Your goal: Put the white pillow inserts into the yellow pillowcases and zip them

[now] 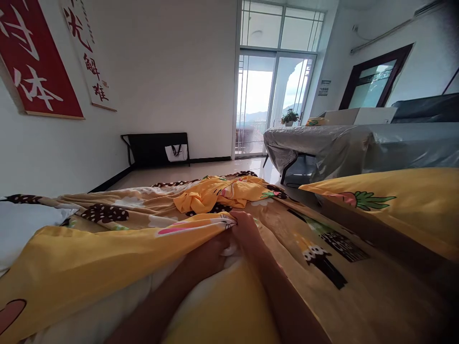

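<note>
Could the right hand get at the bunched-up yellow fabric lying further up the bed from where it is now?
Probably yes. The right hand rests on the duvet cover beside the left hand, and the bunched yellow fabric lies just beyond it with nothing between.

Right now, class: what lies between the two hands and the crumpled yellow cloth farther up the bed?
In the head view, only printed bedsheet lies between the hands and the crumpled yellow cloth: tan fabric with brown patches and cartoon prints. Nothing else sits on that stretch.

Both hands, left hand (211, 253) beside right hand (247, 234), lie on the quilt cover (107, 253); the pillow (401, 205) lies right.
</note>
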Demonstrator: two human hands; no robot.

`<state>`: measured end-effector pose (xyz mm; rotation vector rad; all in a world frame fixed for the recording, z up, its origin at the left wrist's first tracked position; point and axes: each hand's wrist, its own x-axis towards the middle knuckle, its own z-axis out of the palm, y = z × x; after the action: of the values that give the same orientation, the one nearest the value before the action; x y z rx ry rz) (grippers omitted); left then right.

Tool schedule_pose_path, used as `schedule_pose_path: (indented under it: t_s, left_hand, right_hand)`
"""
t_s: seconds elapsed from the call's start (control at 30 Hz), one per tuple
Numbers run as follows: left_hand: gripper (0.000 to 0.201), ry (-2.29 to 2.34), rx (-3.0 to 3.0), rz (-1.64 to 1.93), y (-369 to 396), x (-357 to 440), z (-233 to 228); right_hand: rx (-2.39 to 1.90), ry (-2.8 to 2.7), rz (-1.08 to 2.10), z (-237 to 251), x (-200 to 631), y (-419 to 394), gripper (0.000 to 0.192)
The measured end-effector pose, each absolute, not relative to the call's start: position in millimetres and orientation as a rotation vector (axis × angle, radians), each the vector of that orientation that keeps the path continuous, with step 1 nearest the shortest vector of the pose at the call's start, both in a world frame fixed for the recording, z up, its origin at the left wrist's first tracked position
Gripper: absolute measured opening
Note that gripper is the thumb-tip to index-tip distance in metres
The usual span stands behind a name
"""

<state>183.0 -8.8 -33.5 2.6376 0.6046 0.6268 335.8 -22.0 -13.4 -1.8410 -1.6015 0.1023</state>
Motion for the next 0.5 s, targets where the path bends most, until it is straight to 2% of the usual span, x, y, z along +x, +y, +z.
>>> schedule_pose_path:
  t_s: [0.2, 0.33, 0.5]
  left_hand:
    - [0.045, 0.765, 2.550, 0.718, -9, 176, -44]
    - [0.025, 0.806, 2.360, 0.726, -9, 174, -43]
    - [0.029, 0.652, 2.100, 0.776, -8, 176, -35]
  right_hand:
    - [-1.767, -1.599, 0.164, -10, 337, -23, 0.016]
    - [-1.788, -1.586, 0.130, -4, 336, -27, 0.020]
    - [-1.827, -1.556, 0.109, -1, 334, -31, 0.010]
